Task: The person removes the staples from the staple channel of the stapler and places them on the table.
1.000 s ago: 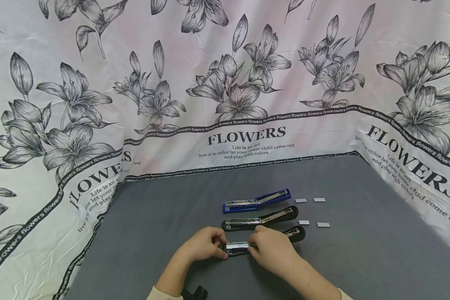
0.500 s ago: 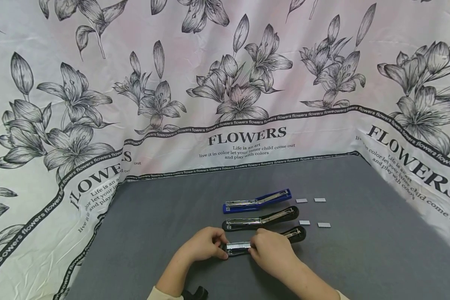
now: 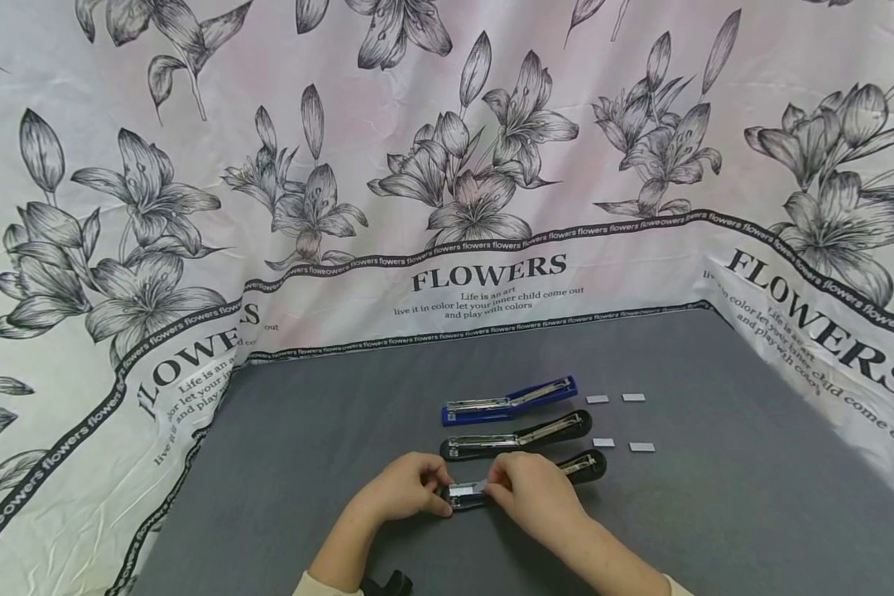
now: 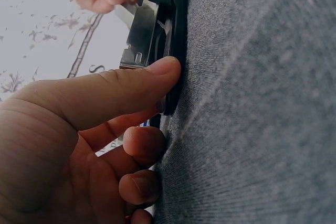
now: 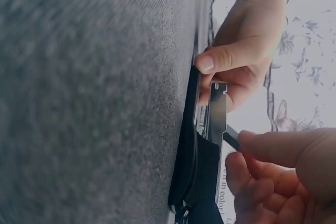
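Observation:
The nearest black stapler (image 3: 587, 466) lies opened out on the table, its metal magazine (image 5: 216, 111) exposed. At the stapler's left end, my left hand (image 3: 402, 487) pinches the base (image 4: 170, 85) between thumb and fingers. My right hand (image 3: 538, 490) is over the stapler's middle and pinches a small grey strip of staples (image 5: 231, 138) between thumb and forefinger. That strip slants against the magazine's upper edge; how much of it is inside cannot be made out. Fingers of the right hand hide the stapler's middle in the head view.
Behind are a second opened black stapler (image 3: 517, 434) and an opened blue stapler (image 3: 510, 401). Several staple strips (image 3: 641, 447) lie to their right on the grey cloth (image 3: 328, 406). A black object (image 3: 391, 583) sits by the left forearm. Flower-printed curtain (image 3: 492, 285) encloses the table.
My right hand has shifted slightly left along the stapler, and a tilted strip now shows at its fingertips. The left hand keeps its place. The other staplers stay where they were.

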### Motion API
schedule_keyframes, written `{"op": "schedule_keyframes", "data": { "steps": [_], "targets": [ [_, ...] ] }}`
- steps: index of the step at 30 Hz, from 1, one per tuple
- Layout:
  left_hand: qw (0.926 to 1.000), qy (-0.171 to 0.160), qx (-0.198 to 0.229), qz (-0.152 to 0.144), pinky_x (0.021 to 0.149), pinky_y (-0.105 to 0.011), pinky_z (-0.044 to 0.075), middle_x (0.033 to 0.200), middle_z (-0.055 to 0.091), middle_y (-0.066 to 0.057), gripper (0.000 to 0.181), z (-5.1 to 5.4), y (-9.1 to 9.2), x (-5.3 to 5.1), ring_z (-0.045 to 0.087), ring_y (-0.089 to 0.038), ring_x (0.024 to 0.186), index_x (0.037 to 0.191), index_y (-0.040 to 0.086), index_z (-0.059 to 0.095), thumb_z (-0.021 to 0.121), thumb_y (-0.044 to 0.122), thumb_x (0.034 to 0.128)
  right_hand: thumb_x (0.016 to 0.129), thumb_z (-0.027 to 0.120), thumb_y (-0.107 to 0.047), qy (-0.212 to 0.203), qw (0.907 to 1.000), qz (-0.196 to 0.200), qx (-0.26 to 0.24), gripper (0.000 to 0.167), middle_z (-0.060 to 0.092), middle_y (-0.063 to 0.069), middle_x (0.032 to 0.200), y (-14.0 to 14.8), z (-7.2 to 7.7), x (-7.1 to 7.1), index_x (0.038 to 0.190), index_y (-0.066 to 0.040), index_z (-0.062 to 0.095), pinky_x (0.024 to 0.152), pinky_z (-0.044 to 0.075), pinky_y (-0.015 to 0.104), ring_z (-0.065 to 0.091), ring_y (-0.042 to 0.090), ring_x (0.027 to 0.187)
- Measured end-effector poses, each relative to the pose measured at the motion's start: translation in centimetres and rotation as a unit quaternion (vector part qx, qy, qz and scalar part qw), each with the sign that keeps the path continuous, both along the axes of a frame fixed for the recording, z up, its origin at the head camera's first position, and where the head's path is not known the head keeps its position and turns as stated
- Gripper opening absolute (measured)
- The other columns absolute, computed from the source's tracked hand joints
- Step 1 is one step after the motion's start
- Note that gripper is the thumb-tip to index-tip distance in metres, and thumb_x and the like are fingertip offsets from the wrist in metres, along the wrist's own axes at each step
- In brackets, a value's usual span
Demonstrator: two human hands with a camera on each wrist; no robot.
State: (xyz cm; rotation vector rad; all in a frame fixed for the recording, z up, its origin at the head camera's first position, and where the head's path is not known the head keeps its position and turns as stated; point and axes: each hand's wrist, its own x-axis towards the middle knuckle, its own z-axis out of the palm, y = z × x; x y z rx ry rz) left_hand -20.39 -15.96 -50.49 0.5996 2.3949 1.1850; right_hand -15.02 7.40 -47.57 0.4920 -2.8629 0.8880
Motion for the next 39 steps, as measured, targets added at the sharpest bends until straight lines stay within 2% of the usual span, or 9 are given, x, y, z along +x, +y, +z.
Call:
{"op": "schedule_keyframes", "data": {
  "steps": [3,6,10,14,22,27,30,36,39],
  "targets": [
    [1.0000,0.001,0.001,0.000,0.055,-0.025,0.035,0.061,0.046,0.006,0.026,0.0,0.0,0.0,0.040,-0.009,0.054,0.088,0.015,0.073,0.090,0.004,0.0710,0.085,0.083,-0.013,-0.004,0.9995,0.022,-0.024,0.013,0.059,-0.013,0.073,0.0,-0.3,-0.3,0.092,-0.014,0.073,0.058,0.044,0.026,0.049,0.001,0.062],
    [1.0000,0.001,0.001,0.000,0.055,-0.025,0.035,0.061,0.046,0.005,0.027,0.0,0.0,0.0,0.040,-0.009,0.054,0.088,0.014,0.073,0.090,0.003,0.0710,0.084,0.084,-0.010,0.000,0.9987,0.040,-0.032,0.016,0.066,-0.009,0.079,0.0,-0.4,-0.4,0.099,-0.008,0.077,0.062,0.049,0.028,0.056,0.002,0.067],
    [1.0000,0.002,-0.002,0.000,0.055,-0.025,0.034,0.061,0.047,0.005,0.026,-0.1,0.0,0.0,0.040,-0.009,0.055,0.087,0.014,0.073,0.090,0.003,0.0710,0.083,0.084,-0.009,0.011,0.9983,0.053,-0.022,0.011,0.072,-0.006,0.084,0.3,-0.4,-0.6,0.093,-0.010,0.080,0.067,0.053,0.031,0.064,0.005,0.074],
    [1.0000,0.003,-0.006,-0.002,0.055,-0.025,0.034,0.061,0.047,0.006,0.026,0.0,0.0,0.1,0.040,-0.009,0.055,0.087,0.014,0.073,0.090,0.003,0.0715,0.083,0.084,-0.011,0.015,0.9983,0.052,-0.021,0.009,0.074,-0.007,0.083,0.9,0.1,-0.7,0.091,-0.011,0.081,0.067,0.052,0.031,0.065,0.005,0.075],
    [0.9999,-0.010,0.001,-0.005,0.055,-0.026,0.037,0.063,0.048,0.005,0.025,0.2,-0.1,0.1,0.042,-0.010,0.056,0.090,0.014,0.072,0.090,0.005,0.0738,0.084,0.083,-0.012,-0.004,0.9983,0.039,-0.043,0.008,0.073,-0.010,0.085,2.5,2.4,-0.9,0.091,-0.016,0.081,0.068,0.052,0.028,0.065,0.006,0.078],
    [0.9999,-0.009,0.001,-0.006,0.056,-0.026,0.038,0.063,0.047,0.005,0.026,0.1,-0.2,0.1,0.042,-0.010,0.056,0.091,0.014,0.072,0.090,0.005,0.0745,0.088,0.080,-0.011,-0.035,0.9963,0.042,-0.066,0.011,0.076,-0.004,0.093,4.1,4.0,-0.9,0.099,-0.011,0.081,0.068,0.054,0.028,0.070,0.009,0.081],
    [1.0000,-0.007,0.001,-0.007,0.056,-0.026,0.038,0.063,0.047,0.005,0.026,0.0,-0.2,0.0,0.042,-0.010,0.056,0.091,0.014,0.073,0.090,0.005,0.0742,0.090,0.079,-0.012,-0.051,0.9951,0.040,-0.074,0.012,0.076,-0.005,0.095,5.1,4.9,-0.9,0.101,-0.012,0.081,0.068,0.054,0.029,0.070,0.009,0.082],
    [1.0000,-0.007,0.003,-0.005,0.056,-0.026,0.038,0.064,0.047,0.005,0.026,0.0,-0.2,0.1,0.043,-0.010,0.057,0.091,0.013,0.073,0.090,0.004,0.0738,0.091,0.078,-0.018,-0.077,0.9935,0.027,-0.080,0.012,0.072,-0.011,0.091,6.9,6.4,-1.1,0.102,-0.017,0.081,0.067,0.051,0.031,0.062,0.008,0.076],
    [1.0000,-0.008,0.003,-0.003,0.056,-0.026,0.038,0.064,0.047,0.004,0.026,0.1,-0.2,0.2,0.043,-0.010,0.057,0.091,0.014,0.073,0.090,0.004,0.0739,0.092,0.078,-0.018,-0.068,0.9938,0.029,-0.083,0.010,0.068,-0.012,0.085,7.8,6.9,-1.1,0.101,-0.016,0.080,0.063,0.048,0.030,0.056,0.010,0.071]
  ]
}}
